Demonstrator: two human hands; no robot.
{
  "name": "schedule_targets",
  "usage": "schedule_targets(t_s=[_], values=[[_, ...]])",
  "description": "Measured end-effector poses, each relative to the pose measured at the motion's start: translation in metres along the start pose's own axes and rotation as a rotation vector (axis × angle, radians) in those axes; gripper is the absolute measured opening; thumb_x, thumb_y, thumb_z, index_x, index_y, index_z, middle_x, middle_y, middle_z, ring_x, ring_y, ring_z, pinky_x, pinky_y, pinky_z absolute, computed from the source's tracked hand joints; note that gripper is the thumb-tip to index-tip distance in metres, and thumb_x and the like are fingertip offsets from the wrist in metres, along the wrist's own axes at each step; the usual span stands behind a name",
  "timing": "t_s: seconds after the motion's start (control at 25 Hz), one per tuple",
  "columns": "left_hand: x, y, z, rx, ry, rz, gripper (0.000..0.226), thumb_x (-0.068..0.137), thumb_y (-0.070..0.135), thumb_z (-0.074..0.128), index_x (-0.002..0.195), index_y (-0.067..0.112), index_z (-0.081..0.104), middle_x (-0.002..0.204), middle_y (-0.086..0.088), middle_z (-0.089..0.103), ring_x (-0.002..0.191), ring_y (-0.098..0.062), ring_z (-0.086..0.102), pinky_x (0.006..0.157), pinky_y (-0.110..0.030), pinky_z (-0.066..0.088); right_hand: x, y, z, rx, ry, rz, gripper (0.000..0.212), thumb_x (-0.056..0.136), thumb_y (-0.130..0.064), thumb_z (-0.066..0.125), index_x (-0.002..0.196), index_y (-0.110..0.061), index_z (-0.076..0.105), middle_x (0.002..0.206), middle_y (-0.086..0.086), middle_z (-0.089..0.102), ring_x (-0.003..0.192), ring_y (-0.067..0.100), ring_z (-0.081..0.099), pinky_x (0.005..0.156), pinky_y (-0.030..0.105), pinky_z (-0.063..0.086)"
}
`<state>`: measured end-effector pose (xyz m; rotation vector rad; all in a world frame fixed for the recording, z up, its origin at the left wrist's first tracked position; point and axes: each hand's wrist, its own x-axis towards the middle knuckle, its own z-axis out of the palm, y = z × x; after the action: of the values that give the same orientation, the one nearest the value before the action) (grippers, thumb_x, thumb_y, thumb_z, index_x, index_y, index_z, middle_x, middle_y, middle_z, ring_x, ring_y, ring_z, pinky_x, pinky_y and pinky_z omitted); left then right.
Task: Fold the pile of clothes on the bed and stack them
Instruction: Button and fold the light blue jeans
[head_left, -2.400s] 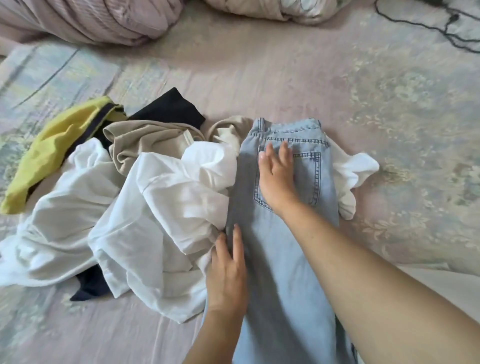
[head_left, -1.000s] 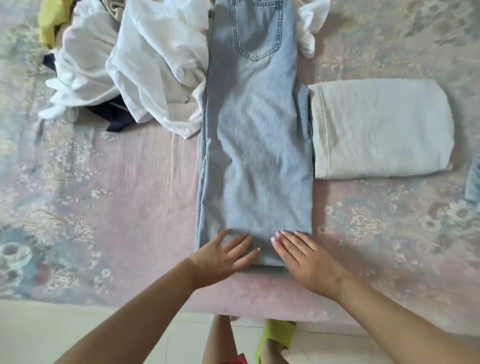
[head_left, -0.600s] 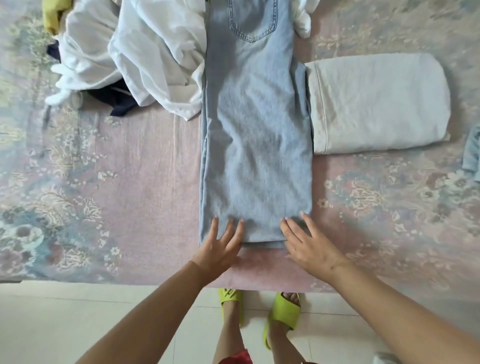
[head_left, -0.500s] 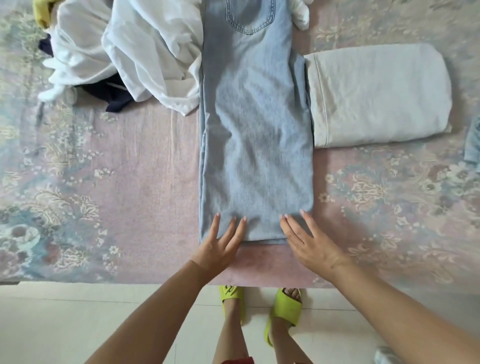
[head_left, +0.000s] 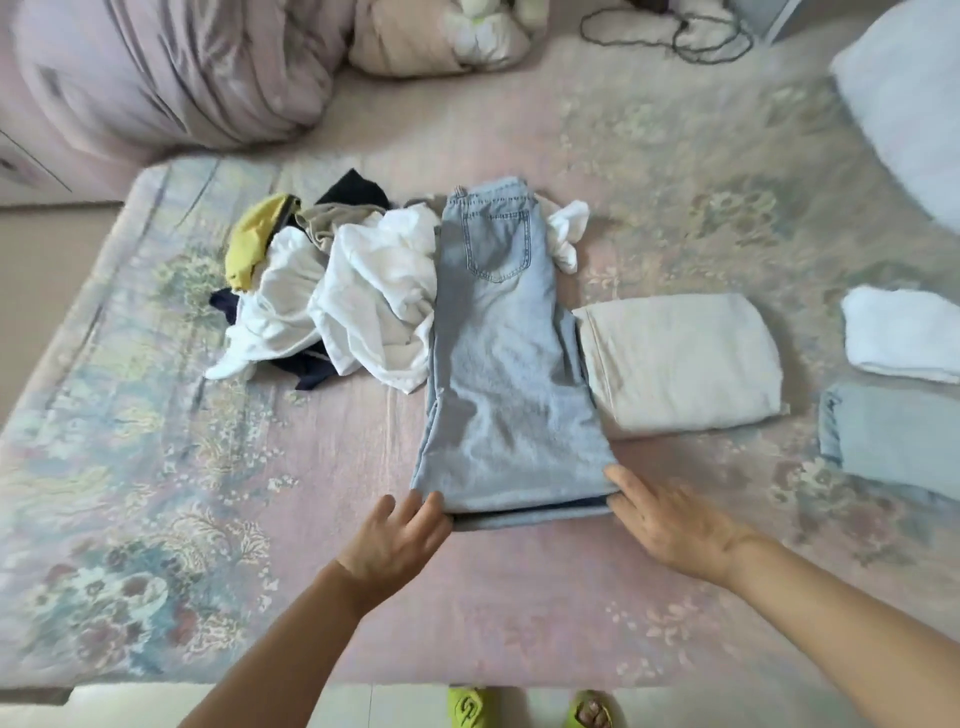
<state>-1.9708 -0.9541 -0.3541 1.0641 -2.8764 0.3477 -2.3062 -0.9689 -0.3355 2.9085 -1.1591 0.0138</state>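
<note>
Your left hand (head_left: 397, 540) and right hand (head_left: 662, 522) lie flat with straight fingers at the two near corners of the jeans (head_left: 506, 374), gripping nothing; the jeans run lengthwise from that near hem to the waistband at the far end. Denim is probably heavy and fairly stiff, so pinch both hem corners and carry them toward the waistband. The unfolded pile (head_left: 337, 291) touches the left edge and a folded cream garment (head_left: 678, 364) the right, so keep straight.
</note>
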Motion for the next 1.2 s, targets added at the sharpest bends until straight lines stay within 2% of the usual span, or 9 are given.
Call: schedule_targets(t_s=[0.12,0.24,0.4,0.48,0.6,0.8,0.92,1.08,1.2], values=[[0.063,-0.074,-0.095,0.014,0.156,-0.074,0.025,0.084,-0.006,0.040,0.079,0.008,0.061,0.079,-0.009,0.064,0.059,-0.021,0.058,0.041,-0.029,0.046,0.042,0.054,-0.097,-0.111,0.193,-0.045,0.017,0.071,0.004,0.053,0.078,-0.001,0.067,0.103,0.024,0.059,0.074,0.032,0.066,0.064,0.034,0.056],[0.121,-0.132,-0.197,-0.017,0.166,-0.126,0.028,0.079,-0.002,0.038,0.082,0.001,0.066,0.083,-0.018,0.062,0.068,-0.030,0.063,0.046,-0.035,0.052,0.090,0.099,-0.210,-0.185,0.304,-0.048,0.022,0.069,0.012,0.047,0.077,0.002,0.065,0.089,0.022,0.063,0.071,0.032,0.063,0.065,0.033,0.056],[0.180,-0.191,-0.299,-0.187,0.330,-0.287,0.013,0.082,-0.009,0.048,0.083,-0.006,0.061,0.092,-0.024,0.055,0.080,-0.033,0.058,0.073,-0.040,0.051,0.129,0.141,-0.332,-0.119,0.368,0.043,0.014,0.076,0.018,0.055,0.082,0.007,0.061,0.098,0.028,0.058,0.082,0.040,0.059,0.072,0.045,0.054],[0.202,-0.218,-0.350,-0.405,0.454,-0.444,0.004,0.081,-0.007,0.059,0.083,-0.007,0.062,0.093,-0.018,0.053,0.085,-0.027,0.055,0.081,-0.030,0.044,0.137,0.154,-0.392,-0.076,0.376,0.065,0.010,0.085,0.012,0.051,0.087,0.009,0.060,0.105,0.027,0.055,0.088,0.040,0.057,0.076,0.046,0.051],[0.223,-0.243,-0.432,-0.437,0.589,-0.505,0.008,0.077,0.007,0.073,0.078,0.002,0.066,0.083,-0.002,0.055,0.076,-0.012,0.050,0.071,-0.007,0.036,0.146,0.166,-0.481,0.025,0.445,0.143,0.011,0.088,0.011,0.051,0.090,0.011,0.062,0.103,0.027,0.056,0.090,0.039,0.058,0.080,0.032,0.041],[0.229,-0.258,-0.583,-0.397,0.735,-0.522,0.020,0.081,0.020,0.072,0.074,0.004,0.063,0.073,-0.001,0.054,0.068,-0.013,0.046,0.060,-0.005,0.032,0.139,0.150,-0.642,0.155,0.574,0.295,0.016,0.095,-0.004,0.049,0.101,0.002,0.063,0.103,0.013,0.060,0.098,0.026,0.054,0.077,0.021,0.031],[0.226,-0.260,-0.657,-0.440,0.806,-0.545,0.020,0.082,0.023,0.071,0.073,0.008,0.063,0.068,0.000,0.052,0.061,-0.008,0.043,0.052,-0.008,0.031,0.134,0.134,-0.720,0.161,0.636,0.356,0.017,0.096,-0.008,0.048,0.100,-0.005,0.064,0.098,0.006,0.059,0.094,0.020,0.050,0.073,0.023,0.029],[0.214,-0.251,-0.739,-0.266,0.683,-0.501,0.021,0.082,0.029,0.070,0.075,0.011,0.064,0.065,0.000,0.051,0.067,-0.016,0.045,0.056,-0.022,0.033,0.116,0.103,-0.787,0.106,0.615,0.396,0.014,0.096,-0.007,0.048,0.099,-0.007,0.062,0.096,0.007,0.056,0.092,0.021,0.049,0.076,0.027,0.033],[0.202,-0.244,-0.764,-0.264,0.826,-0.498,0.020,0.086,0.031,0.066,0.077,0.013,0.060,0.068,-0.001,0.052,0.069,-0.017,0.045,0.061,-0.030,0.033,0.100,0.081,-0.817,0.224,0.764,0.311,0.011,0.093,-0.004,0.053,0.092,-0.013,0.058,0.085,0.005,0.057,0.082,0.023,0.053,0.074,0.031,0.043]])
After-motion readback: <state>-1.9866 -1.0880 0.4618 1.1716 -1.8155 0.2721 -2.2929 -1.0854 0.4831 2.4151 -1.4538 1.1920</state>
